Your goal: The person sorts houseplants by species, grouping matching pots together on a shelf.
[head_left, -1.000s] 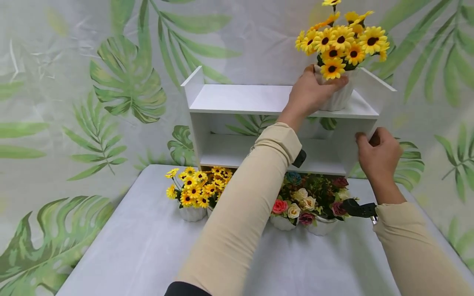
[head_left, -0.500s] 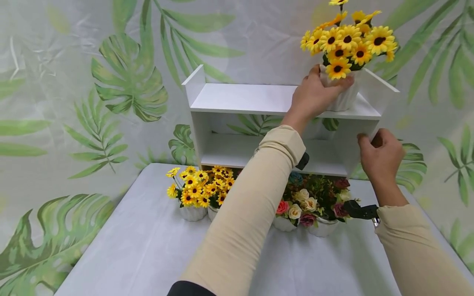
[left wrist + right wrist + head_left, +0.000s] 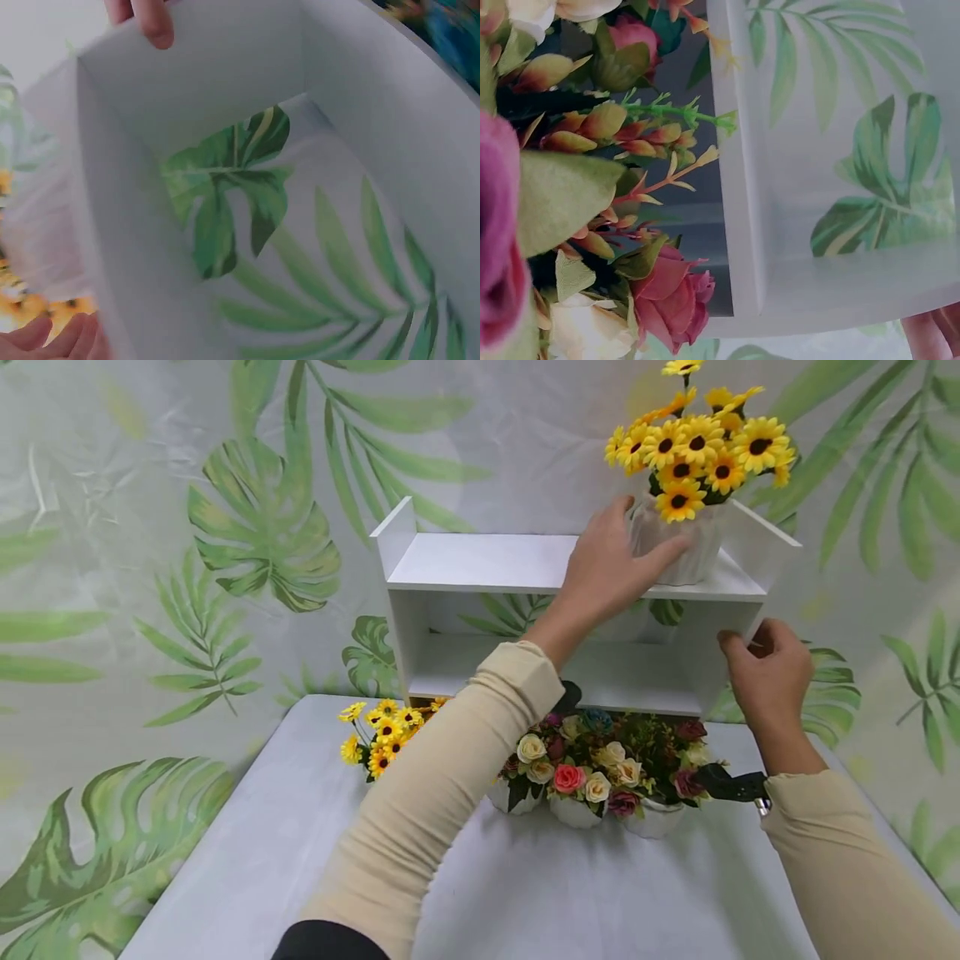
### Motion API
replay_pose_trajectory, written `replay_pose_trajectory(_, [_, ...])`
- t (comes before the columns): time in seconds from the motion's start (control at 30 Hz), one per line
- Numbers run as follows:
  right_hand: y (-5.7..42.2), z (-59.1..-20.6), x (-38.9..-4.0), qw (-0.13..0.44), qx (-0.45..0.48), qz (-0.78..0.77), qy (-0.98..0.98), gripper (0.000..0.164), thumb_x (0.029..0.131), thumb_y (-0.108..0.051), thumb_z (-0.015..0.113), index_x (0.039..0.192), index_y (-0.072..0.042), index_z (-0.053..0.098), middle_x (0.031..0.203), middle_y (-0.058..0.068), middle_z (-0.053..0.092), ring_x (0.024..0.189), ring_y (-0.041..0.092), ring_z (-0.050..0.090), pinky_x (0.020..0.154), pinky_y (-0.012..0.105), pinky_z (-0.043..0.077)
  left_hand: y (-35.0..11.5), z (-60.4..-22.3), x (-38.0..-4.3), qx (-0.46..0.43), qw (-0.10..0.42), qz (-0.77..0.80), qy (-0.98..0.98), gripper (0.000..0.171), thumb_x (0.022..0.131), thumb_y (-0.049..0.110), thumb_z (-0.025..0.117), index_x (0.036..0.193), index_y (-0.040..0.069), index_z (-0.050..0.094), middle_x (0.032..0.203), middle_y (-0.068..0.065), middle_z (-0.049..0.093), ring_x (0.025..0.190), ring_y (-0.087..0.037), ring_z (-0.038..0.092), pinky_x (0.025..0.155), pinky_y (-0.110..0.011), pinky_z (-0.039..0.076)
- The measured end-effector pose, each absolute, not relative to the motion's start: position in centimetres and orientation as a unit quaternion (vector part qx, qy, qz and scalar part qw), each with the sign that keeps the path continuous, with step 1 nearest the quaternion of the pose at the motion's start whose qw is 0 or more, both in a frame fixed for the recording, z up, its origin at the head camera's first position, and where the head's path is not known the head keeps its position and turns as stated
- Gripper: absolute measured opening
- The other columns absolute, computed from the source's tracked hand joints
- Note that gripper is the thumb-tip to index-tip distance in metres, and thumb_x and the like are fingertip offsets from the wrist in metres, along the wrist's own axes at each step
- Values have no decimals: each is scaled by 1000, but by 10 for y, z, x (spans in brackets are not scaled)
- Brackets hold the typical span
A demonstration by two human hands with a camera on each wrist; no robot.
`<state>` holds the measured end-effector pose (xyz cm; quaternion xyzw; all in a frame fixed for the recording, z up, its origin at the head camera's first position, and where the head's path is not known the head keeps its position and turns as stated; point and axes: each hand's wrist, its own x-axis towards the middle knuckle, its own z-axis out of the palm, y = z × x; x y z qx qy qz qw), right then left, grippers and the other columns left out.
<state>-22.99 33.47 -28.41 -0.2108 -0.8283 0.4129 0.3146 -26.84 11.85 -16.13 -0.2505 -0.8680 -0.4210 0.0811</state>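
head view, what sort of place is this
Probably a staged indoor display area: a leaf-print backdrop behind, a white shelf unit with a pot of yellow flowers on top, and potted roses on the table.

Soft light fills the head view; pale glare streaks the leaf-print backdrop [image 3: 262, 527] beyond the left edge of the table [image 3: 540, 893], and a faint shadow lies toward the right edge. The left-wrist view is dim, its yellow flowers [image 3: 71, 307] blurred; the right-wrist view muted, a near purple bloom [image 3: 499, 232] unfocused.
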Motion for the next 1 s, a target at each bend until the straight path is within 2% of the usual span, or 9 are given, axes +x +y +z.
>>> replay_pose_trajectory(0.1, [334, -284, -232, 309, -202, 416, -831, 52, 95, -42, 57, 138, -14, 57, 138, 11, 61, 121, 24, 63, 104, 49, 51, 86, -167, -254, -295, 118, -403, -858, 72, 95, 51, 58, 155, 21, 30, 158, 7, 38, 143, -9, 38, 115, -25, 37])
replay_pose_trajectory(0.3, [332, -285, -235, 300, -187, 409, -841, 52, 96, -40, 53, 136, -8, 58, 139, 13, 62, 123, 31, 62, 102, 48, 52, 3, -216, -217, -370, 200, -405, -812, 56, 93, 27, 68, 141, 6, 49, 142, -8, 55, 127, -20, 53, 105, -31, 47])
replay_pose_trajectory(0.43, [334, -286, -236, 290, -195, 399, -848, 51, 96, -40, 53, 136, -9, 58, 138, 13, 63, 119, 26, 62, 100, 43, 53, -54, -262, -196, -358, 223, -393, -817, 50, 91, 22, 71, 136, 6, 54, 135, -8, 60, 125, -23, 55, 102, -41, 50])
replay_pose_trajectory(0.57, [336, -286, -234, 289, -206, 399, -845, 51, 96, -40, 53, 138, -12, 58, 138, 11, 62, 119, 21, 62, 102, 42, 52, -100, -301, -182, -317, 237, -381, -836, 46, 89, 17, 73, 131, 7, 58, 130, -7, 63, 119, -24, 59, 94, -46, 53])
replay_pose_trajectory(0.67, [336, -286, -235, 285, -204, 406, -844, 52, 96, -41, 53, 139, -12, 57, 140, 11, 61, 121, 21, 62, 104, 45, 51, -126, -328, -172, -285, 240, -389, -842, 41, 87, 9, 74, 126, 7, 61, 124, -6, 66, 112, -25, 63, 87, -43, 56])
replay_pose_trajectory(0.83, [335, -287, -236, 278, -208, 405, -846, 53, 96, -41, 52, 140, -12, 55, 141, 10, 60, 123, 25, 60, 105, 49, 50, -148, -369, -163, -239, 259, -411, -840, 28, 86, 1, 73, 112, 4, 65, 109, -5, 70, 101, -21, 66, 79, -30, 56])
replay_pose_trajectory(0.93, [337, -285, -237, 275, -211, 398, -849, 53, 96, -41, 52, 140, -13, 55, 141, 10, 60, 120, 21, 60, 104, 45, 51, -156, -385, -162, -200, 259, -419, -847, 20, 87, 1, 71, 106, 2, 66, 102, -5, 70, 95, -17, 66, 76, -25, 56])
replay_pose_trajectory(1.0, [339, -284, -237, 274, -213, 394, -851, 52, 95, -41, 53, 139, -14, 56, 140, 10, 61, 114, 14, 61, 98, 36, 53, -160, -392, -162, -167, 235, -426, -858, 15, 89, 4, 70, 105, 4, 67, 101, -6, 70, 93, -16, 66, 75, -25, 56])
